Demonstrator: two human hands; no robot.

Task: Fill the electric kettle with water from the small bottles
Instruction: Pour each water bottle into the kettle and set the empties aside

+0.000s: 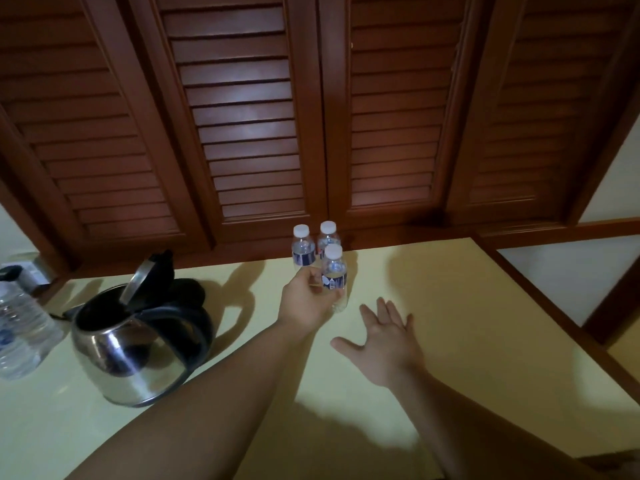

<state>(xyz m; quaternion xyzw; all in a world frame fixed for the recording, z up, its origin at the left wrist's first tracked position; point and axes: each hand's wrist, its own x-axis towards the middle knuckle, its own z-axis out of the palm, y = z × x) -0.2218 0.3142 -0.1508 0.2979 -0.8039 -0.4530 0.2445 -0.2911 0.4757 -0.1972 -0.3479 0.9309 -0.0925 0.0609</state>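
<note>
Left hand (304, 301) pinched the front bottle (334, 276), right hand (384, 336) hovered with fingers spread; a careless lift could topple the 2 bottles (313, 245) behind.

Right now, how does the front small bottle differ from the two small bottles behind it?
The small clear plastic bottle with a white cap and blue label at the front is gripped by the left hand; the two matching small bottles behind it stand untouched. The front bottle is out toward the middle of the pale yellow counter; the back two stand side by side near the brown louvred doors. All three are upright and still capped.
</note>
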